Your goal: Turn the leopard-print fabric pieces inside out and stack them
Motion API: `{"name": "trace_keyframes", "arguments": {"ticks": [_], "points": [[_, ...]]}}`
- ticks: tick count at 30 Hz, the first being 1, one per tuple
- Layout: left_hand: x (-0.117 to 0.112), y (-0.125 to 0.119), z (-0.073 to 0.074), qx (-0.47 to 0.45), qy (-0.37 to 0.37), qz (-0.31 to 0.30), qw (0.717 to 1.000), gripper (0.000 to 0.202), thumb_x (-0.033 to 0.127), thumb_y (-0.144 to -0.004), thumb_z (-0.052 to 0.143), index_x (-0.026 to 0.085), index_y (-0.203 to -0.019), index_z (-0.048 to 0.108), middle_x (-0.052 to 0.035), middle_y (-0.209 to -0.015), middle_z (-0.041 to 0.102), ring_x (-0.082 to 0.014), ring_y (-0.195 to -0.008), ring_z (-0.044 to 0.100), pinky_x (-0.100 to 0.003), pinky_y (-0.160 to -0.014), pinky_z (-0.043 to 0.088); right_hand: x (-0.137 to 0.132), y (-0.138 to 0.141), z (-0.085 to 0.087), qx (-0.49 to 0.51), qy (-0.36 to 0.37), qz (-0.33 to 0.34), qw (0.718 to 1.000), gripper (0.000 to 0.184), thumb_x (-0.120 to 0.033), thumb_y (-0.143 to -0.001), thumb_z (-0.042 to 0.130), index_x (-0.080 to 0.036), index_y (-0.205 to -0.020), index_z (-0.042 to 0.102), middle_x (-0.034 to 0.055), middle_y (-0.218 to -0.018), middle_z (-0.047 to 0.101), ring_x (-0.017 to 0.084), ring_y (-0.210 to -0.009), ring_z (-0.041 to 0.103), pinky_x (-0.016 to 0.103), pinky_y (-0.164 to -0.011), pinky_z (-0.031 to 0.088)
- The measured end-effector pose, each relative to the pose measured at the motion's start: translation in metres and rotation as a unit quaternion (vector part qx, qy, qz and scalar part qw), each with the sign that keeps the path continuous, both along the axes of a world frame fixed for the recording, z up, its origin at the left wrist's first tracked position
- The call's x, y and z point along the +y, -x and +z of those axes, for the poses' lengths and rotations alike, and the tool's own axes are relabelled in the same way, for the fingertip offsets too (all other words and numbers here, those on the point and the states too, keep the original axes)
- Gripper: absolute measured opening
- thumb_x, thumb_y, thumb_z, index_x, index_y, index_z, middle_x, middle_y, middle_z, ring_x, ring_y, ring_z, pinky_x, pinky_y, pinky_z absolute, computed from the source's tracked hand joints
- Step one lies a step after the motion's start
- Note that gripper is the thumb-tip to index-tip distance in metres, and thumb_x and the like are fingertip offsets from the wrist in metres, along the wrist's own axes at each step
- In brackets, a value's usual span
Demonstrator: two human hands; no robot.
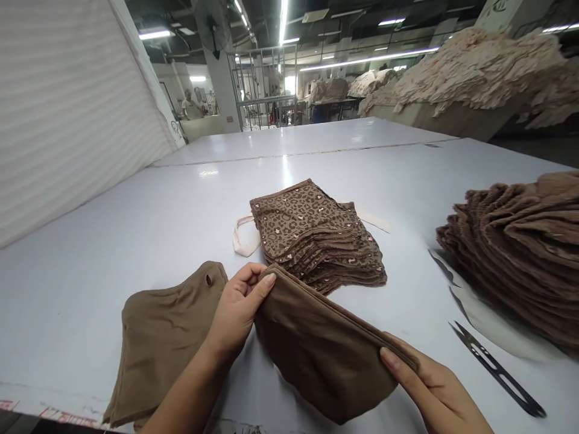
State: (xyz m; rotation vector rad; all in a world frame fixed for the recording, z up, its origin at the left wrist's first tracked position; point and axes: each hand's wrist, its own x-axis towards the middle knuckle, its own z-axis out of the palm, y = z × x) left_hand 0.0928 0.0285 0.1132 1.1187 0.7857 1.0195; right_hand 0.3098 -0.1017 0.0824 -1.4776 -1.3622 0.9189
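My left hand (237, 307) pinches the left end of a folded plain brown fabric piece (323, 355), thumb on top of its edge. My right hand (432, 386) grips the same piece at its right end, near the table's front edge. The piece is held stretched between both hands, just above the white table (136, 241). Another plain brown piece (163, 337) lies flat to the left of my left wrist. Behind my hands sits a stack of leopard-print cut pieces (316, 238) with a cream strip (244, 238) at its left side.
A tall pile of brown fabric pieces (520, 247) fills the right side. Black thread snips (495, 371) lie on the table in front of that pile. A striped white roll or panel (67, 108) stands at the left. Heaps of pale fabric (470, 66) and a distant person (190, 105) are at the back.
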Motion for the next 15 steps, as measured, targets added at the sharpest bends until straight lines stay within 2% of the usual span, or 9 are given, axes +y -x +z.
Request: {"name": "trace_keyframes", "arguments": {"ticks": [4, 6, 8, 11, 14, 15], "points": [[0.000, 0.000, 0.000, 0.011, 0.014, 0.001, 1.000, 0.016, 0.032, -0.080, 0.064, 0.017, -0.084, 0.058, 0.0024, -0.076, 0.060, -0.0097, -0.069, 0.055, -0.019, -0.068, 0.044, -0.002, 0.004, 0.003, 0.026, -0.004, -0.033, 0.999, 0.021, -0.037, -0.083, 0.056, -0.025, -0.091, 0.071, 0.0003, -0.068, 0.060, 0.020, -0.071, 0.060, 0.030, -0.073, 0.051], [0.001, -0.002, -0.001, 0.021, 0.030, 0.001, 0.999, 0.018, 0.033, -0.079, 0.065, 0.017, -0.084, 0.058, 0.0024, -0.074, 0.060, -0.0098, -0.067, 0.055, -0.019, -0.066, 0.044, -0.003, 0.007, 0.004, 0.075, 0.007, -0.065, 0.995, 0.018, -0.039, -0.080, 0.060, -0.025, -0.083, 0.071, -0.0010, -0.065, 0.057, 0.018, -0.064, 0.056, 0.028, -0.066, 0.050], [0.001, -0.003, -0.002, 0.035, 0.048, 0.001, 0.998, 0.022, 0.036, -0.077, 0.066, 0.017, -0.084, 0.058, 0.0020, -0.072, 0.061, -0.0097, -0.063, 0.054, -0.019, -0.062, 0.043, -0.004, 0.010, 0.005, 0.136, 0.015, -0.086, 0.987, 0.017, -0.040, -0.079, 0.062, -0.027, -0.085, 0.071, -0.0020, -0.068, 0.058, 0.016, -0.067, 0.054, 0.025, -0.066, 0.047], [-0.004, -0.002, -0.003, 0.093, 0.049, 0.011, 0.994, 0.027, 0.041, -0.075, 0.065, 0.018, -0.088, 0.061, 0.0001, -0.073, 0.064, -0.0129, -0.064, 0.057, -0.021, -0.062, 0.045, -0.005, 0.010, 0.007, 0.204, 0.015, -0.072, 0.976, 0.017, -0.036, -0.080, 0.062, -0.028, -0.092, 0.071, -0.0023, -0.075, 0.062, 0.016, -0.076, 0.056, 0.025, -0.075, 0.043], [-0.012, 0.002, -0.011, 0.198, -0.004, 0.044, 0.979, 0.028, 0.044, -0.075, 0.064, 0.021, -0.091, 0.066, -0.0020, -0.082, 0.067, -0.0199, -0.079, 0.061, -0.026, -0.069, 0.049, -0.009, 0.011, 0.009, 0.226, 0.000, -0.063, 0.972, 0.026, -0.041, -0.080, 0.061, -0.021, -0.093, 0.071, 0.0017, -0.081, 0.065, 0.020, -0.083, 0.058, 0.031, -0.080, 0.043], [-0.013, 0.002, -0.016, 0.199, -0.017, 0.037, 0.979, 0.026, 0.044, -0.078, 0.062, 0.021, -0.090, 0.066, -0.0035, -0.086, 0.067, -0.0222, -0.086, 0.061, -0.028, -0.072, 0.049, -0.010, 0.011, 0.010, 0.234, -0.003, -0.064, 0.970, 0.031, -0.046, -0.079, 0.060, -0.019, -0.093, 0.070, 0.0034, -0.081, 0.066, 0.022, -0.086, 0.059, 0.032, -0.078, 0.044]]}}
